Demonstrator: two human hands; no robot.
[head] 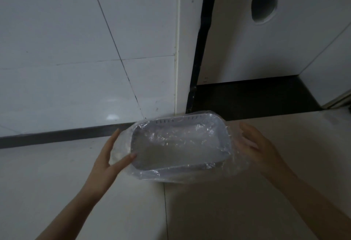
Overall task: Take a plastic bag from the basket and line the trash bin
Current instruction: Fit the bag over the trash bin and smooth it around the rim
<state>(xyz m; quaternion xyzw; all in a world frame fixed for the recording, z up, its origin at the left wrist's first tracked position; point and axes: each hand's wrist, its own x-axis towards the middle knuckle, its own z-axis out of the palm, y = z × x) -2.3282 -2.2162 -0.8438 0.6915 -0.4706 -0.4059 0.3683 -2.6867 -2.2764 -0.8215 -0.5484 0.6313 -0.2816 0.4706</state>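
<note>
A grey rectangular trash bin with slots near its rim stands on the pale floor by the wall. A clear plastic bag lies inside it and folds over the rim on all sides, bunching at the near edge. My left hand is spread against the bag at the bin's left end, thumb at the rim. My right hand is spread at the right end, its fingertips against the hanging plastic. Neither hand closes around anything.
A white tiled wall with a dark skirting strip rises behind the bin. To the right is a white door or panel with an oval hole, above a dark threshold. Pale floor tiles lie in front.
</note>
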